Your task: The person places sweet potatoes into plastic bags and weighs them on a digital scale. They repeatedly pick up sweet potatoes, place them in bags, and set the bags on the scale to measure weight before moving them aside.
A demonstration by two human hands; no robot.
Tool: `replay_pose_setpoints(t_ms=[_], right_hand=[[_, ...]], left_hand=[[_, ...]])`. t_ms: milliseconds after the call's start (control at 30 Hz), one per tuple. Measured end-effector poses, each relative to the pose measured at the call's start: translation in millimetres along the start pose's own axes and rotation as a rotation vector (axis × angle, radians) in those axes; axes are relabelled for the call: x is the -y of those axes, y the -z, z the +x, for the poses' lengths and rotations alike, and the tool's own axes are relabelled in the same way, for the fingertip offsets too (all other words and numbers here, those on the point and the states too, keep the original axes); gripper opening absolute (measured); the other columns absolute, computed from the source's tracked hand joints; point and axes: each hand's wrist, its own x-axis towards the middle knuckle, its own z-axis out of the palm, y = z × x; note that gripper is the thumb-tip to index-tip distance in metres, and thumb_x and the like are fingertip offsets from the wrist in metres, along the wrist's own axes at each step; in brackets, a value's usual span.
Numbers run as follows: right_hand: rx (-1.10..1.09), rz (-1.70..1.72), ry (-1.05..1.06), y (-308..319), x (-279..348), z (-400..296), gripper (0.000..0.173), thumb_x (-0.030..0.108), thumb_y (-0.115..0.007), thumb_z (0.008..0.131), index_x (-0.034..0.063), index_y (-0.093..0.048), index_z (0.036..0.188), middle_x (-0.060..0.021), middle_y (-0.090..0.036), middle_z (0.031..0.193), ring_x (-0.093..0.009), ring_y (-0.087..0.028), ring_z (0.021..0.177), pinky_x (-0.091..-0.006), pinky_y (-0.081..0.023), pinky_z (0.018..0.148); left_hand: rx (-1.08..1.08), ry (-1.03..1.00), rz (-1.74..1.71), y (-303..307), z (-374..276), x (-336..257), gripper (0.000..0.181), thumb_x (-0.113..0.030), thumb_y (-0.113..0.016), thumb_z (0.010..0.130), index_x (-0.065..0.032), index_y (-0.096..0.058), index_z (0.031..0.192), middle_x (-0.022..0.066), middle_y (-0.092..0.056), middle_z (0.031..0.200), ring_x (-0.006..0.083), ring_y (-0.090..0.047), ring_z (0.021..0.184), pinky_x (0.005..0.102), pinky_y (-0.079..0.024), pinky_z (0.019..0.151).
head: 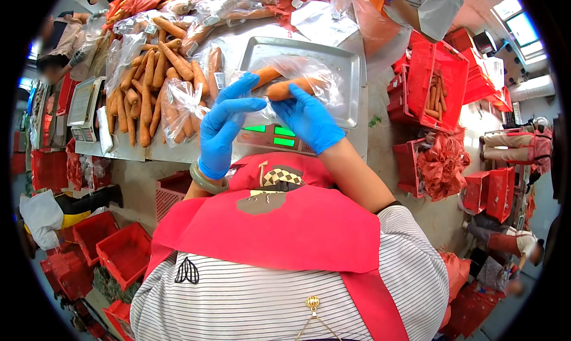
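Both my hands wear blue gloves and are over a metal weighing tray (352, 104). My right hand (310, 118) grips the near end of a carrot (285, 89), its fingers above and below it. The carrot's far end lies under or inside a clear plastic bag (330, 80); which of these I cannot tell. A second carrot (267, 75) lies behind it, partly covered by the same plastic. My left hand (225, 124) is just left of the carrots, its fingers apart, with clear film close to its fingertips. Green displays (284, 135) glow on the scale's front below the tray.
Loose carrots (145, 95) are heaped on the table's left, beside a knotted bag of carrots (178, 111). Another scale (84, 109) stands far left. A co-worker's gloved arm (397, 2) is at upper right. Red crates (446, 60) stand along the right.
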Motion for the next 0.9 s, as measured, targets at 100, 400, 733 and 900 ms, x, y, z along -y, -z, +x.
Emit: replay_pose_setpoints(t_ms=[100,400,733,900], right_hand=[[0.127,-0.251,-0.031,-0.7,-4.8,-9.7,0.030,0.016,-0.048,0.092,0.0004,-0.050,0.118,-0.0121,-0.057,0.111,-0.019,-0.058,0.099,-0.0309,-0.047,0.089],[0.145,-0.757,0.347,-45.6,52.4,-87.2,0.022,0.011,-0.047,0.091,0.0005,-0.061,0.105,-0.0062,-0.062,0.086,-0.012,-0.059,0.076,-0.0237,-0.048,0.073],[-0.300,-0.869,1.092,-25.5,69.9,-101.3,0.030,0.005,-0.051,0.088,-0.0012,-0.053,0.118,-0.0091,-0.060,0.107,-0.016,-0.056,0.099,-0.0278,-0.043,0.088],[-0.279,-1.124,1.167,-26.6,69.2,-90.3,0.057,0.009,-0.064,0.081,0.0030,-0.039,0.132,-0.0102,-0.046,0.127,-0.019,-0.045,0.116,-0.0325,-0.034,0.100]], left_hand=[[-0.002,0.021,-0.010,3.0,-2.4,0.2,0.026,-0.005,-0.042,0.086,0.0015,-0.062,0.101,0.0195,-0.046,0.131,0.0293,-0.038,0.127,0.0417,-0.025,0.108],[-0.258,0.034,0.101,19.8,-2.6,0.1,0.045,-0.002,-0.042,0.085,-0.0006,-0.045,0.129,0.0151,-0.048,0.131,0.0182,-0.051,0.112,0.0250,-0.042,0.083],[-0.478,-0.155,0.434,50.9,-4.8,-18.9,0.052,-0.022,-0.046,0.089,-0.0080,-0.035,0.138,0.0123,-0.045,0.133,0.0163,-0.053,0.107,0.0263,-0.042,0.086],[-0.251,-0.279,0.434,44.2,13.7,-13.6,0.070,-0.022,-0.066,0.082,-0.0121,-0.029,0.141,0.0115,-0.037,0.139,0.0232,-0.034,0.130,0.0388,-0.025,0.108]])
